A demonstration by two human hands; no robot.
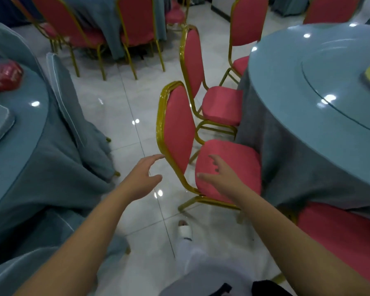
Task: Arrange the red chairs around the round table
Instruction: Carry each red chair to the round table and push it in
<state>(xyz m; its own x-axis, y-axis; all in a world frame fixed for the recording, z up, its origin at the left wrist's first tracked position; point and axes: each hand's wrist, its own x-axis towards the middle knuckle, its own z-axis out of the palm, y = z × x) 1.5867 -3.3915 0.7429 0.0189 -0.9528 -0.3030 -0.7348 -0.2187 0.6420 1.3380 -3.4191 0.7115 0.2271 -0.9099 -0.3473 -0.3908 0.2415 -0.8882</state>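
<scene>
Your left hand (142, 176) is released, fingers straight, their tips right at the gold frame of the nearest red chair (179, 124). Your right hand (219, 176) is released too, fingers spread over its seat. That chair stands on the glossy white tiled floor (120, 103), seat against the grey-blue cloth (297, 167) draping the round worktop (286, 82). A second red chair (220, 105) stands just beyond.

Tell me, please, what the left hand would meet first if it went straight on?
Probably the gold backrest frame of the nearest red chair; the left hand looks almost touching it, though depth is unclear.
</scene>
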